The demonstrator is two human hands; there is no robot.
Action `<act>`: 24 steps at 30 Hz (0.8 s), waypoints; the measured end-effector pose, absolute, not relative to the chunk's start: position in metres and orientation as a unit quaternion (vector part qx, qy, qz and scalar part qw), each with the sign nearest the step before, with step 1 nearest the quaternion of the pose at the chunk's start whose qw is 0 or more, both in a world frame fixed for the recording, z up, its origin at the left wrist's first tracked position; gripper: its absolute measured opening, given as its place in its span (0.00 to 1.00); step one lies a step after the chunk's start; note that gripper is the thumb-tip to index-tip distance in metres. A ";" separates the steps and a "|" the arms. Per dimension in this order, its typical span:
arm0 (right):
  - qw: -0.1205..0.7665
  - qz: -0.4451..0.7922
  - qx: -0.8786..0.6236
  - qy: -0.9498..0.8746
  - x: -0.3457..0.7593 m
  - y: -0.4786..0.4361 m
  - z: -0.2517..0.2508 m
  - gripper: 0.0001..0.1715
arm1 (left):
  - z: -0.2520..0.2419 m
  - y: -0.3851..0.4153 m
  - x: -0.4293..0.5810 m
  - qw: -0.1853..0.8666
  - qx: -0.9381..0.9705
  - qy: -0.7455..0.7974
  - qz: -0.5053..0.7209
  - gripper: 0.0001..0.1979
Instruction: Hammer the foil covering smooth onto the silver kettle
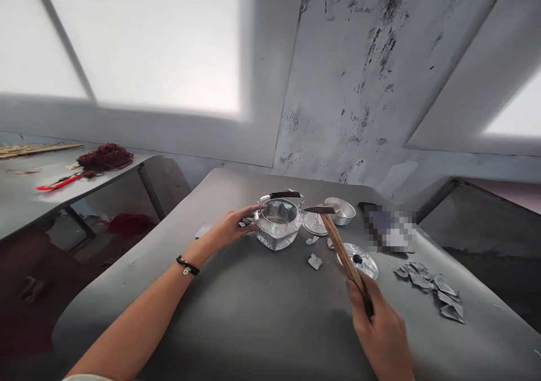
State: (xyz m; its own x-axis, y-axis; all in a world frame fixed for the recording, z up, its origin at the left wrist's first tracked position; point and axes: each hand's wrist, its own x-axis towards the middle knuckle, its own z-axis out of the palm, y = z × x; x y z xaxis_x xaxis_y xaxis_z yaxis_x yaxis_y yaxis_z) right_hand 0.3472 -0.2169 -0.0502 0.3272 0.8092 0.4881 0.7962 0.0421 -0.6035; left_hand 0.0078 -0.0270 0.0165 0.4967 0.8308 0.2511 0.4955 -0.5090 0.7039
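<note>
A shiny, faceted metal teapot (275, 235) stands upright and lidless on the grey table, its dark-wrapped handle arching over the mouth. My left hand (234, 226) grips its left side, with fingers and thumb around the spout area. In my right hand (380, 327) is a hammer (338, 246), held by its wooden shaft. The hammer head is raised to the right of the teapot, apart from it. Below the shaft lies a round metal lid (367, 262) with a black knob, partly hidden. A small metal bowl (344, 212) and a silvery disc (315, 223) sit behind the hammer head.
Torn grey flakes (426, 282) lie in a pile at the right, with a few scraps (315, 261) near the teapot. A pixelated flat object (389, 229) rests at the back right. Dark red yarn (105, 156) and a red tool (59, 182) lie on another table at left.
</note>
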 end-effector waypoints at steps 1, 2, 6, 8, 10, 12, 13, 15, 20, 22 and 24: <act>0.434 -0.007 -0.693 -0.576 0.347 -0.218 -0.049 0.29 | 0.018 -0.027 0.006 0.275 0.821 0.410 0.288 0.31; 0.441 -0.018 -0.689 -0.575 0.347 -0.219 -0.048 0.28 | 0.019 -0.027 0.004 0.264 0.826 0.413 0.279 0.31; 0.435 -0.044 -0.611 -0.660 0.351 -0.213 -0.041 0.21 | 0.027 -0.026 -0.009 0.227 0.841 0.426 0.246 0.32; 0.410 -0.094 -0.543 -0.727 0.356 -0.203 -0.037 0.17 | 0.030 -0.026 -0.015 0.214 0.840 0.437 0.240 0.32; 0.392 -0.107 -0.514 -0.756 0.363 -0.190 -0.031 0.15 | 0.031 -0.025 -0.018 0.202 0.839 0.444 0.242 0.31; 0.381 -0.103 -0.502 -0.770 0.372 -0.174 -0.023 0.17 | 0.030 -0.024 -0.019 0.197 0.838 0.445 0.248 0.31; 0.378 -0.098 -0.497 -0.775 0.376 -0.165 -0.019 0.18 | 0.029 -0.024 -0.019 0.197 0.837 0.444 0.252 0.31; 0.379 -0.080 -0.490 -0.781 0.382 -0.148 -0.012 0.21 | 0.026 -0.024 -0.016 0.196 0.834 0.448 0.255 0.31; 0.436 -0.004 -0.509 -0.742 0.375 -0.123 -0.010 0.24 | 0.017 -0.027 -0.004 0.134 0.839 0.444 0.283 0.30; 0.470 0.039 -0.528 -0.706 0.368 -0.124 -0.013 0.19 | 0.012 -0.028 0.002 0.091 0.842 0.438 0.301 0.27; 0.501 0.093 -0.534 -0.674 0.362 -0.128 -0.015 0.17 | 0.007 -0.029 0.009 0.060 0.844 0.421 0.327 0.25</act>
